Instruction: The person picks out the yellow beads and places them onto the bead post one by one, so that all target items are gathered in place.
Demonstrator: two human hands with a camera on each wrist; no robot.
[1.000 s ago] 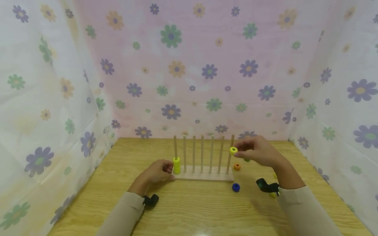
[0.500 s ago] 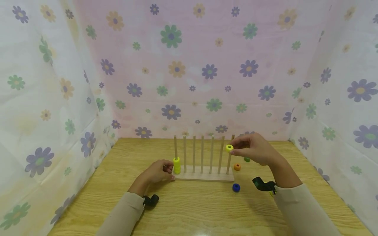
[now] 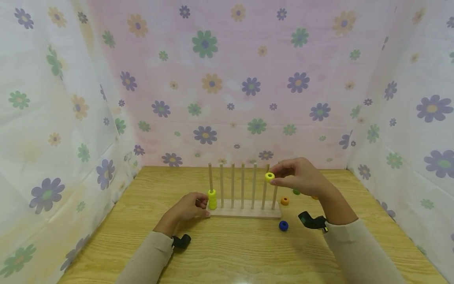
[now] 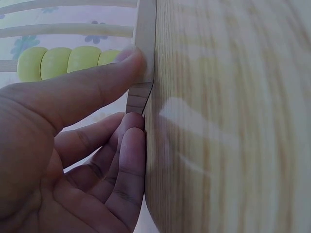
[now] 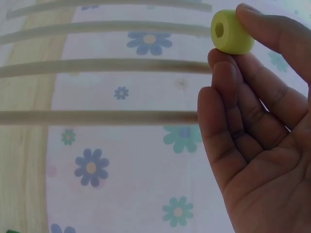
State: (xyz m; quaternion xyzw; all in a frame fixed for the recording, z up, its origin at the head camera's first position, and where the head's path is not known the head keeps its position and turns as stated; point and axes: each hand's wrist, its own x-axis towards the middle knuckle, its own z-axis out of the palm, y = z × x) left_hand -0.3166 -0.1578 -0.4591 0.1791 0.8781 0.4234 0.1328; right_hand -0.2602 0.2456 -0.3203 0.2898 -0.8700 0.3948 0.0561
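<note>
Bead [image 3: 269, 177] pinched in right hand [image 3: 301, 178], by rack's [image 3: 244, 213] right-side pegs [image 3: 264, 194]; left end gripped in left hand [image 3: 190, 206]. Carry hole [image 5: 219, 30] up, clear of pegs.

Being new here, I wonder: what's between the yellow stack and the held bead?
Four bare pegs stand between stack and bead in the head view.

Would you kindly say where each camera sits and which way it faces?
Head: on the head, facing forward and down at the peg rack; left hand, right hand and sleeves show.
Left wrist: on that wrist, facing the rack's end and stacked yellow beads; the left hand shows.
Right wrist: on that wrist, facing the held yellow bead and pegs; the right hand shows.
Shared by head and right wrist: the held yellow bead.
</note>
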